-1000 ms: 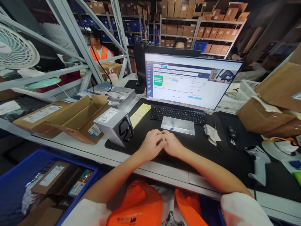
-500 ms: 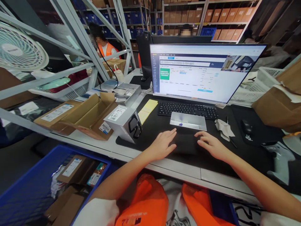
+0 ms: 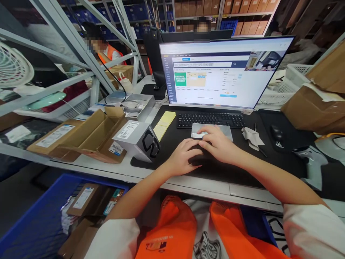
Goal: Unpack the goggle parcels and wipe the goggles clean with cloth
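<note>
Fingers [image 3: 191, 144] loosely parted, apparently holding nothing: left hand [image 3: 185, 157] above the black mat [image 3: 167, 151] on the table [image 3: 208, 187], right hand [image 3: 217, 144] over the shallow silver tray [image 3: 228, 132] before the keyboard [image 3: 211, 120], touch uncertain. Brown carton [image 3: 106, 151] already open; silver printed box [image 3: 137, 144] beside it looks closed.

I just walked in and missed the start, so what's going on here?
A person sits or stands at a desk with both bare hands out in front of a lit monitor. The right hand is over a silver tray before the keyboard; contact is unclear. The left hand is close beside it, fingers spread. Neither hand appears to hold anything. A grey box and an open cardboard box are to the left.
</note>
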`<state>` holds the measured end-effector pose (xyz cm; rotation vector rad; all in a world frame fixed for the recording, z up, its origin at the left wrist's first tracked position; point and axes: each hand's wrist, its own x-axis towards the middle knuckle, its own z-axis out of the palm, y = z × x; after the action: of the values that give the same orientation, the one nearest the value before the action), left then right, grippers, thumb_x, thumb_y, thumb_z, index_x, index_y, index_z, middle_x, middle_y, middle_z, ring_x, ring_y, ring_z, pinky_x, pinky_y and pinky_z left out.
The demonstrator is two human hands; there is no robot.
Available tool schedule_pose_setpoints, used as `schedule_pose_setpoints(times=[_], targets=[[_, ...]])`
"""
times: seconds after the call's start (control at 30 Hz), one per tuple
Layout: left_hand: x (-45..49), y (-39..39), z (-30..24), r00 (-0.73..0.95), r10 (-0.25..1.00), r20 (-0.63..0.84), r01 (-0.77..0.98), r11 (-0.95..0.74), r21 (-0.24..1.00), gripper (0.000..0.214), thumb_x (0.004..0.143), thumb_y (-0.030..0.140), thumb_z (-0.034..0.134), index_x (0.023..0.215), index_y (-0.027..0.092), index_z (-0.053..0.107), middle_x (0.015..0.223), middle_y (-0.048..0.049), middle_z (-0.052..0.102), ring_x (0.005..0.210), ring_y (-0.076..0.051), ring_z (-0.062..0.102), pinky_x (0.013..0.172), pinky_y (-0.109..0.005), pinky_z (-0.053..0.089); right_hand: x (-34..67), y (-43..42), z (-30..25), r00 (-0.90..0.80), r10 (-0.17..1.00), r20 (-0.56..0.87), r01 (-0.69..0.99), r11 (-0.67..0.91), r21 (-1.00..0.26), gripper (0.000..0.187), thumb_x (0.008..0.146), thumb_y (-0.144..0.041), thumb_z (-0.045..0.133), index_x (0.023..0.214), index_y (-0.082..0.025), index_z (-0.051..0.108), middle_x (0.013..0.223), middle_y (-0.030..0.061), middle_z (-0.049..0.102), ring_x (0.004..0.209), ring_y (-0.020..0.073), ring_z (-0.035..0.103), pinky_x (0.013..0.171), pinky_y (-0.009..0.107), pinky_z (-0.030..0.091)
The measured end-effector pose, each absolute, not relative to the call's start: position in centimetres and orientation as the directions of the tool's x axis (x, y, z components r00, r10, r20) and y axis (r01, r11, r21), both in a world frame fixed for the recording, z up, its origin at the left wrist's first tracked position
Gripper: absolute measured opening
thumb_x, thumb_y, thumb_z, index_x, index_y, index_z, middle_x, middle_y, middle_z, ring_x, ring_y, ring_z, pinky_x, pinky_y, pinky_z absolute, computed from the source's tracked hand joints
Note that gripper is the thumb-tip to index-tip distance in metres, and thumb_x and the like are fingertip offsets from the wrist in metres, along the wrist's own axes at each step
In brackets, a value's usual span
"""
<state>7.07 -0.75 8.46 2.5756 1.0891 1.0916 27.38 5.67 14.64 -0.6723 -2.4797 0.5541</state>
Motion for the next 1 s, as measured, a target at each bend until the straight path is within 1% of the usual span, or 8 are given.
schedule_pose_setpoints(times=[0.07, 0.17, 0.33, 0.43, 0.53, 0.67, 0.87, 1.0], targets=[[6.3, -1.7, 8.1, 0.448, 0.647, 0.617, 0.597, -0.73, 0.332, 0.03, 0.089, 0.036, 0.074, 0.114, 0.021, 0.069, 0.137, -0.0131, 0.061, 0.127, -0.029, 0.052, 0.11, -0.05, 0.047, 27.8, 5.9, 13.5, -0.738, 0.577, 0.35, 0.31, 0.751, -0.584, 0.035, 0.104, -0.037, 0.047, 0.078, -0.019, 0.062, 0.116, 0.01, 0.064, 0.109, 0.0246, 0.061, 0.104, 0.049, 0.047], [6.3, -2.4, 7.7, 0.435, 0.649, 0.624, 0.632, -0.714, 0.303, 0.031, 0.089, 0.035, 0.073, 0.117, 0.022, 0.068, 0.139, -0.0128, 0.061, 0.128, -0.029, 0.05, 0.11, -0.05, 0.048, 28.4, 5.8, 12.2, -0.702, 0.624, 0.343, 0.297, 0.694, -0.656, 0.038, 0.105, -0.039, 0.045, 0.076, -0.02, 0.06, 0.106, 0.0081, 0.063, 0.094, 0.0199, 0.063, 0.091, 0.038, 0.052], [6.9, -2.6, 7.8, 0.43, 0.679, 0.595, 0.681, -0.677, 0.279, 0.037, 0.089, 0.032, 0.071, 0.124, 0.023, 0.066, 0.146, -0.0132, 0.055, 0.135, -0.032, 0.046, 0.114, -0.055, 0.045, 28.6, 5.8, 12.5, -0.638, 0.687, 0.347, 0.367, 0.668, -0.648, 0.036, 0.103, -0.037, 0.047, 0.074, -0.02, 0.058, 0.103, 0.0079, 0.064, 0.095, 0.021, 0.064, 0.095, 0.038, 0.051], [6.7, -2.4, 9.2, 0.489, 0.669, 0.56, 0.675, -0.696, 0.243, 0.048, 0.086, 0.031, 0.072, 0.132, 0.021, 0.063, 0.155, -0.0158, 0.046, 0.148, -0.039, 0.032, 0.119, -0.063, 0.037, 27.5, 5.7, 14.0, -0.63, 0.707, 0.321, 0.433, 0.663, -0.61, 0.033, 0.104, -0.034, 0.046, 0.079, -0.019, 0.062, 0.104, 0.0091, 0.064, 0.097, 0.0224, 0.063, 0.096, 0.04, 0.051], [6.3, -1.8, 10.5, 0.569, 0.652, 0.501, 0.643, -0.733, 0.224, 0.054, 0.083, 0.038, 0.075, 0.133, 0.022, 0.064, 0.153, -0.0171, 0.046, 0.154, -0.045, 0.022, 0.12, -0.068, 0.034, 25.6, 5.1, 16.1, -0.718, 0.618, 0.32, 0.396, 0.74, -0.543, 0.033, 0.105, -0.03, 0.044, 0.086, -0.018, 0.068, 0.109, 0.0103, 0.064, 0.101, 0.0228, 0.062, 0.096, 0.041, 0.05], [5.5, -2.0, 10.3, 0.506, 0.643, 0.575, 0.651, -0.722, 0.234, 0.045, 0.079, 0.03, 0.074, 0.123, 0.022, 0.069, 0.135, -0.0149, 0.058, 0.147, -0.041, 0.036, 0.117, -0.065, 0.04, 24.0, 4.8, 17.6, -0.809, 0.472, 0.352, 0.313, 0.851, -0.421, 0.032, 0.103, -0.023, 0.047, 0.084, -0.017, 0.072, 0.109, 0.0105, 0.064, 0.102, 0.0238, 0.061, 0.095, 0.042, 0.049], [4.3, -4.3, 8.6, 0.415, 0.626, 0.66, 0.687, -0.692, 0.224, 0.043, 0.084, 0.023, 0.068, 0.126, 0.023, 0.063, 0.139, -0.0146, 0.061, 0.132, -0.032, 0.053, 0.109, -0.058, 0.048, 25.4, 6.8, 15.6, -0.73, 0.583, 0.357, 0.376, 0.778, -0.503, 0.033, 0.105, -0.035, 0.047, 0.086, -0.019, 0.07, 0.108, 0.007, 0.064, 0.091, 0.0194, 0.062, 0.085, 0.036, 0.049], [4.2, -4.5, 8.3, 0.388, 0.615, 0.687, 0.692, -0.686, 0.223, 0.041, 0.085, 0.021, 0.067, 0.125, 0.021, 0.063, 0.138, -0.0162, 0.063, 0.128, -0.03, 0.058, 0.107, -0.056, 0.05, 27.3, 8.1, 13.9, -0.631, 0.661, 0.406, 0.344, 0.707, -0.618, 0.043, 0.101, -0.047, 0.05, 0.071, -0.019, 0.062, 0.1, 0.0077, 0.065, 0.094, 0.0214, 0.062, 0.089, 0.037, 0.047]])
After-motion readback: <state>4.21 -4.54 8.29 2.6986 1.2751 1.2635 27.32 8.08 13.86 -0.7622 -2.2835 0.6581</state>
